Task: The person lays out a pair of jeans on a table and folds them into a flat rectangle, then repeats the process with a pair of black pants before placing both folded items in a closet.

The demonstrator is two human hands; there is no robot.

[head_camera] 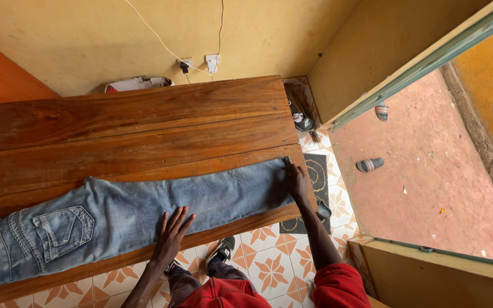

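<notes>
A pair of blue jeans (138, 214) is laid flat along the near edge of a wooden table (132, 125). The garment appears to be folded lengthwise, one leg stacked on the other, so that a single back pocket faces upward. This first fold is judged to be complete; no crosswise fold is seen, and the jeans lie at full length.

The long axis runs from left to right across the view, roughly parallel with the table planks and tilted slightly. The waistband is directed toward the left end of the table, and the leg hems are directed toward the right end, close to the table corner.

The left hand (172, 231) is pressed flat on the lower edge of the leg, near mid-length, with the fingers spread wide; nothing is gripped. The right hand (298, 182) is placed at the hem end, fingers extended over the cloth. Whether the hem is pinched or merely pressed cannot be determined.

A patterned tile floor (269, 268) is visible below the table.
</notes>
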